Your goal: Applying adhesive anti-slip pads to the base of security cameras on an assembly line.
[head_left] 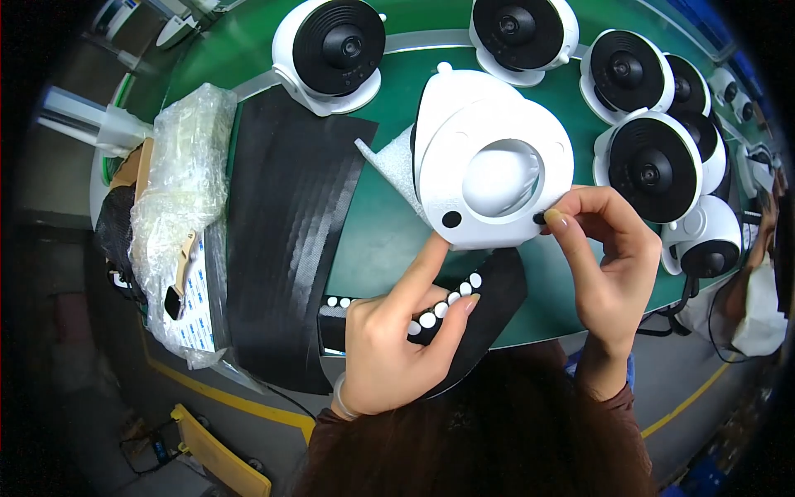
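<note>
The white housing (489, 170), base side up, lies at the centre of the green worktop (381, 240). The left hand (397, 340) is below the housing; its index finger extends to touch the housing's lower edge beside a black round pad (451, 219), while the remaining fingers grasp a black strip of white round pads (447, 302). The right hand (609, 265) is right of the housing; its fingers pinch a small black pad (540, 218) against the housing rim. Assembled white-and-black units (654, 166) stand behind and right of the housing. A black mat (286, 240) lies left of it.
</note>
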A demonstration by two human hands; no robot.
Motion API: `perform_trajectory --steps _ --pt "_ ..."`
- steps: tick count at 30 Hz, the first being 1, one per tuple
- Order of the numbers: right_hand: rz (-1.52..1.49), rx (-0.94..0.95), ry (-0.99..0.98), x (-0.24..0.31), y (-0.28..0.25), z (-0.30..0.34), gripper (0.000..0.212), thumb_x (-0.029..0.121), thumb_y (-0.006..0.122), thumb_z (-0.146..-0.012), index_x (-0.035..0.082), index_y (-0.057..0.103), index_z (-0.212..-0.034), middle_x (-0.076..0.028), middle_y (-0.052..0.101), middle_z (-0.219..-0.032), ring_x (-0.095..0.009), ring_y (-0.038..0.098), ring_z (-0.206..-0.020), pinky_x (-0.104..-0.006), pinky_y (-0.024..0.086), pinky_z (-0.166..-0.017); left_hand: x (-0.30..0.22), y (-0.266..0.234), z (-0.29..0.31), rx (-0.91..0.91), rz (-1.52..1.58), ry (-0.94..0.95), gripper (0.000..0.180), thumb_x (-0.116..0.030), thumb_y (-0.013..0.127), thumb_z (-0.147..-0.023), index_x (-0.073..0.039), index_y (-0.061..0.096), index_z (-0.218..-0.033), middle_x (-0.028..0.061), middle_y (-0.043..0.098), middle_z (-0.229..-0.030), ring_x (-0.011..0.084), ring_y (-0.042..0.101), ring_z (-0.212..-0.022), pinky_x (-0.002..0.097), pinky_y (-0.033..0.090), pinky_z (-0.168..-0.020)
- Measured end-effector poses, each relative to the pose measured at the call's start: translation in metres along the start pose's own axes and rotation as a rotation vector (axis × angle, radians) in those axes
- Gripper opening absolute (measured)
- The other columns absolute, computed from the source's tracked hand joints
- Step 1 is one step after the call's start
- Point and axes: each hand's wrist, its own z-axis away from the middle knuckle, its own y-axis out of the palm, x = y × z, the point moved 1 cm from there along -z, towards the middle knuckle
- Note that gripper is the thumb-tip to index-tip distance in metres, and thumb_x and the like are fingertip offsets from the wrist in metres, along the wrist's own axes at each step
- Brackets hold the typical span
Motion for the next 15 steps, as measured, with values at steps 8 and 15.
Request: perform_trajectory --steps 8,15 --pt "0.122 -0.002 -0.115 0.0001 -0.0007 0.0006 0.005 -0.003 0.062 -0.072 -0.004 0.06 -0.076 -0.007 0.062 -0.07 -0.01 0.058 -0.064 -0.021 0.047 -0.062 -0.0011 -0.0005 0.0008 0.015 0.002 -0.021 0.049 -0.002 0.064 -0.07 0.008 0.048 -0.116 0.0098 0.06 -0.057 0.0157 0.06 -0.048 0.0215 0.042 -0.046" --pt "-0.033 -0.01 -0.05 -0.0043 0.003 -0.0003 0.019 -0.006 0.063 -0.071 -0.001 0.049 -0.083 -0.008 0.06 -0.073 -0.01 0.058 -0.065 -0.0192 0.047 -0.06 0.0014 -0.0014 0.0011 -0.007 -0.001 -0.013 0.049 -0.002 0.064 -0.071 0.008 0.048 -0.115 0.0098 0.06 -0.058 0.0158 0.06 -0.048 0.0219 0.042 -0.046"
